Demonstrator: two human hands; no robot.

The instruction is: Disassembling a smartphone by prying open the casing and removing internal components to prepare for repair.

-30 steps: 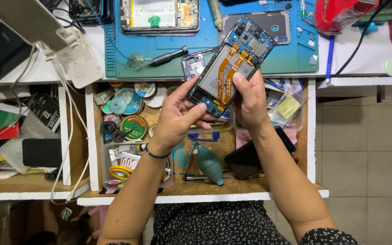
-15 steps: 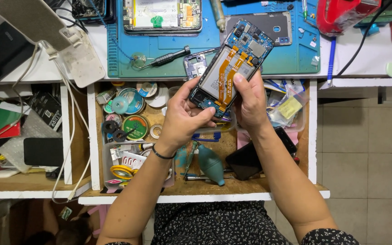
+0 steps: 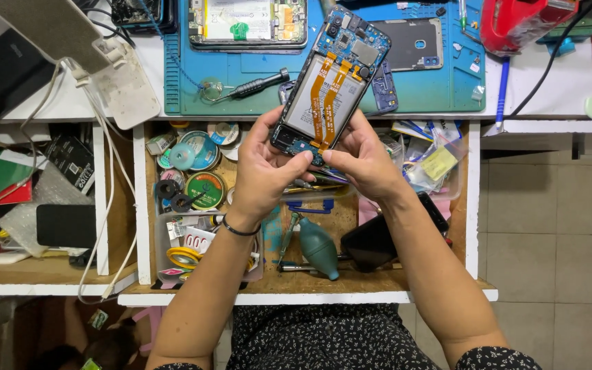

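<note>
Phone chassis, opened, is hovering over the counter's near edge, its long axis tilting up-right, away from the person. Left hand and right hand are pinching its lower end, above the open drawer.

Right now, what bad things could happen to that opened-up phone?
The left hand and right hand hold the opened phone in the air above the open drawer. It might slip and fall among the tools. Both thumbs press near the orange ribbon cables, which could perhaps bend or tear.
</note>
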